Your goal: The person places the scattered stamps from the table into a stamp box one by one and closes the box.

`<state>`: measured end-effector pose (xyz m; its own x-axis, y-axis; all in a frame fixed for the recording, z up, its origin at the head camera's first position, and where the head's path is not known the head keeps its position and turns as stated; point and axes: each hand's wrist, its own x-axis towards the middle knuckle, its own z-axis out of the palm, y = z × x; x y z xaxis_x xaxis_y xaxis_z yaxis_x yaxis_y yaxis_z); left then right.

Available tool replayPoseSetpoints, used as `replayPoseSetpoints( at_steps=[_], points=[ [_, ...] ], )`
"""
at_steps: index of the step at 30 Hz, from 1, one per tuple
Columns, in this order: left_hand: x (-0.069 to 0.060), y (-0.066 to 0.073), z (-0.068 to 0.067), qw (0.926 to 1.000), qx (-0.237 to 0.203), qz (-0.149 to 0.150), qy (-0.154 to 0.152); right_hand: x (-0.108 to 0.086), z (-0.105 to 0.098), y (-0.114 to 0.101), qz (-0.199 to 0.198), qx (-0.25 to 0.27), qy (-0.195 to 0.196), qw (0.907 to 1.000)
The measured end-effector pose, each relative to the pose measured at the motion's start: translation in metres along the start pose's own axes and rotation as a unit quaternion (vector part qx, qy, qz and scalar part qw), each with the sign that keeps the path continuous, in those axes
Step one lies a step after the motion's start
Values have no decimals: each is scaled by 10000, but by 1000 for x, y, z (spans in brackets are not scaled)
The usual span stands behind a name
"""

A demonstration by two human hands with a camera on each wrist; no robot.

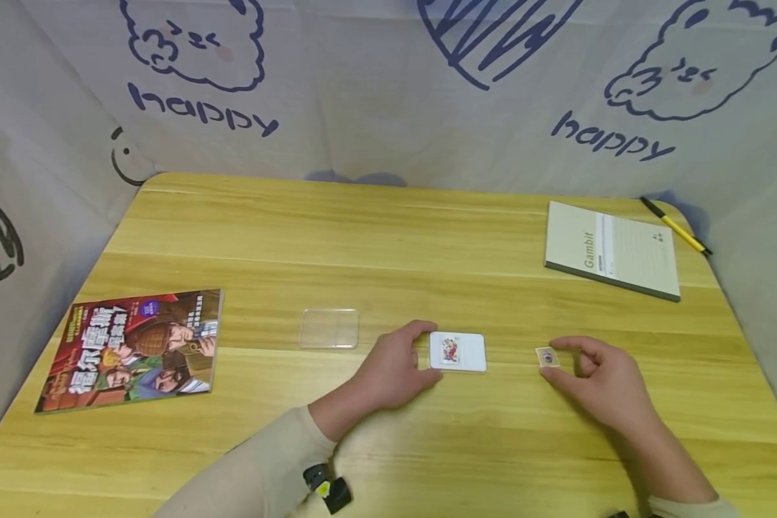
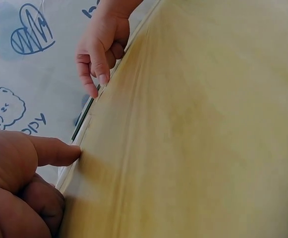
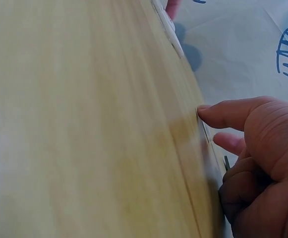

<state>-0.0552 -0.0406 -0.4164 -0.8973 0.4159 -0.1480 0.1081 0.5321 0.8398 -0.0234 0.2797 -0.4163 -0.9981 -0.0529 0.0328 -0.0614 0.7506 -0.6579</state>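
So your table is pale wood-grain with rounded far corners. You've got a comic-style book right by the left edge, then a clear plastic piece lying flat well in from the edges. Your white card-like case is a bit right of the table's middle. "Gambit" notebook sits near the far right corner, yellow-and-black pen just beside it along the right edge.
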Motion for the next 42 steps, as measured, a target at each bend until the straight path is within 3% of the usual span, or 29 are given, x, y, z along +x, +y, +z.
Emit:
replayPoseSetpoints(
  at_steps=[7, 16, 37, 42],
  points=[
    [3, 0, -2, 9998, 187, -30, 34, 4, 1, 2, 58, -12, -111, 9999],
    [4, 4, -3, 9993, 275, 30, -266, 2, 0, 4, 113, -108, -200, 9997],
    [3, 3, -3, 9998, 30, -132, -123, 2, 2, 4, -178, 94, 24, 9998],
    [3, 3, -2, 9998, 44, -124, -119, 3, 2, 6, -179, 42, -106, 9998]
  ],
)
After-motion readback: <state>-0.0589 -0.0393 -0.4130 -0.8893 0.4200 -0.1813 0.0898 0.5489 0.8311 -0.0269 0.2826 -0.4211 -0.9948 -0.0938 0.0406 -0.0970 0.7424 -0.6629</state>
